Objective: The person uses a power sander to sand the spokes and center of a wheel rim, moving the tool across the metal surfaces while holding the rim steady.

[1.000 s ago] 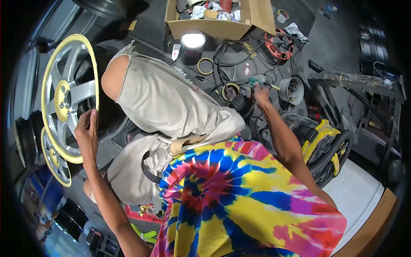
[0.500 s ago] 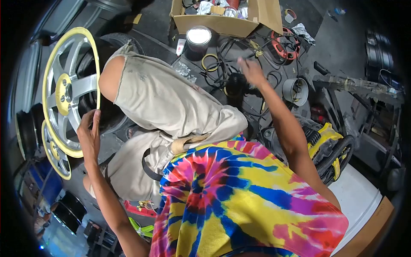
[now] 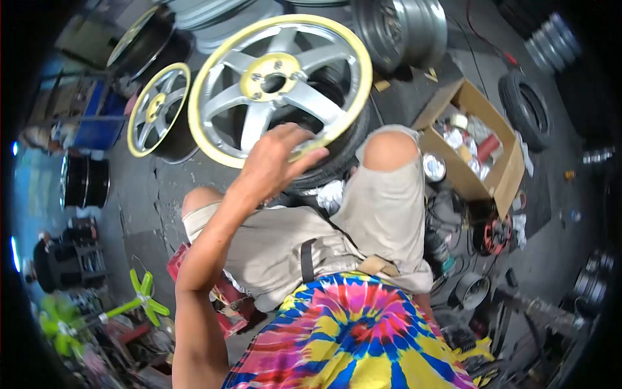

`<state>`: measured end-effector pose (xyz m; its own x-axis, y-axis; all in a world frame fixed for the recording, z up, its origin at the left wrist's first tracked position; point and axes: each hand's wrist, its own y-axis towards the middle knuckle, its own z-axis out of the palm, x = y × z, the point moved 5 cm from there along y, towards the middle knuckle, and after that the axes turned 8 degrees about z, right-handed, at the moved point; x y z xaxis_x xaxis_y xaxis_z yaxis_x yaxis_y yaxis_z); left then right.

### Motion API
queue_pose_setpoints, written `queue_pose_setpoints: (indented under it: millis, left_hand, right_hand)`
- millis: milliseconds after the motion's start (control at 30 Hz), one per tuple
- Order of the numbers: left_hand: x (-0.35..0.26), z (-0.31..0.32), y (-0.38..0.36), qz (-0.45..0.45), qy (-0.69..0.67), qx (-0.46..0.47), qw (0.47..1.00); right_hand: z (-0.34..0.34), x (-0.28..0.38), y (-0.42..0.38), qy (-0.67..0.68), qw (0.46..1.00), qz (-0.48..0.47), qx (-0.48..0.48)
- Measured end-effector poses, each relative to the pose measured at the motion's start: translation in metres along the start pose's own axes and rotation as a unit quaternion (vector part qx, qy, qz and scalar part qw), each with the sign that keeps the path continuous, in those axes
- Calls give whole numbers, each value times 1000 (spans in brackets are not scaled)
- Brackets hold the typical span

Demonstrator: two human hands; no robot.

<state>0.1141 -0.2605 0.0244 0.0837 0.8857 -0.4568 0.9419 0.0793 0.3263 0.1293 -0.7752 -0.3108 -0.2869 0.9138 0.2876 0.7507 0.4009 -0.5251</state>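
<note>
A large silver spoked wheel (image 3: pixel 317 100) with a yellow rim and yellow hub stands tilted above a dark tire (image 3: pixel 363 133). My left hand (image 3: pixel 275 162) is at its lower edge, the fingers over the front and the thumb just below the rim, with the yellow edge between them. The fingertips are slightly blurred. My right hand is out of view. Left of the large wheel is a smaller wheel (image 3: pixel 155 110), also silver with a yellow rim and hub.
An open cardboard box (image 3: pixel 512 175) of scraps is at the right, beside a can (image 3: pixel 433 167), cables and a red reel (image 3: pixel 494 236). More wheels (image 3: pixel 411 32) lie at the top. Green fan blades (image 3: pixel 144 297) and a red object (image 3: pixel 227 311) are at lower left.
The view has swung left, so the wheels now appear nearer the middle. My left hand has changed from touching the rim with its fingertips to reaching over it. My right hand has left the view.
</note>
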Motion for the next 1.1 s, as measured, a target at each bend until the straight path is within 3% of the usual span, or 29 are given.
queue_pose_setpoints:
  millis: [100,133,167,233,300,433,500,567,633,700,767,833,900,967,1100]
  left_hand:
    - [-10,-10,-1,35,-21,-20,999]
    - [-12,-11,-1,50,-25,-18,998]
    - [-12,-11,-1,66,-30,-13,997]
    - [-16,-10,2,98,-34,-11,995]
    - [-21,-12,7,127,-39,-29,991]
    - [-25,-40,25,152,-16,-51,987]
    - [-25,-61,34,157,-25,-105,982]
    - [-21,-78,43,149,-57,-149,976]
    - [-14,-94,48,146,-94,-199,964]
    - [4,-103,46,92,-115,-216,965]
    - [26,-104,37,53,-127,-250,958]
    - [56,-96,26,-16,-186,-266,946]
    - [86,-92,14,-84,-188,-259,944]
    - [106,-95,9,-106,-214,-282,929]
    - [124,-92,17,-104,-328,-293,892]
  right_hand:
    - [-48,-71,-25,-6,998,56,32]
    - [-117,-25,-51,3,999,31,-13]
    - [-146,-30,-50,64,995,57,-51]
    - [-226,-6,-50,45,993,55,-98]
    - [-306,50,-57,61,986,10,-157]
    - [-424,150,-77,10,911,-132,-390]
    - [-467,175,-66,102,886,-96,-442]
    - [-507,190,-40,246,839,-128,-467]
    - [-524,247,-27,342,763,-201,-510]
    - [-532,257,37,519,722,-244,-387]
    - [-539,318,58,504,740,-291,-339]
    - [-545,389,55,347,818,-308,-339]
    - [-534,457,41,131,773,-457,-420]
    - [-520,502,51,75,802,-482,-345]
    - [-476,552,99,-27,801,-539,-258]
